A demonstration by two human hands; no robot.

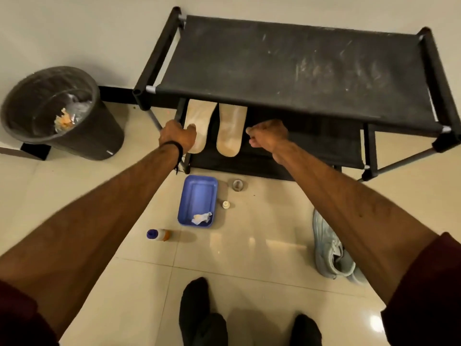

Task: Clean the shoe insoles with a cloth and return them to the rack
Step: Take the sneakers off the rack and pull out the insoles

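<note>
Both insoles are on the lower shelf of the black shoe rack (287, 68), lying side by side with a small gap between them, toes tucked under the dusty top shelf. My left hand (177, 135) is on the left insole (199, 116), fingers curled over its heel end, thumb on top, so I'm gripping it right next to the rack's front-left post. The right insole (230, 131) lies free; my right hand (268, 136) hovers just beside its right edge with the fingers curled loosely in, holding nothing as far as I can tell.

On the tile floor in front of the rack there's a blue tray (198, 196) with the crumpled white cloth (201, 218) sitting in its near end. Just right of the tray are a small round metal thing (237, 184) and a little white cap (226, 204). A bottle with a blue lid (158, 234) lies on its side to the left of the tray. A pale blue sneaker (329, 248) sits off to the right under my arm, and a dark bin (62, 111) with some trash stands left of the rack by the wall.
</note>
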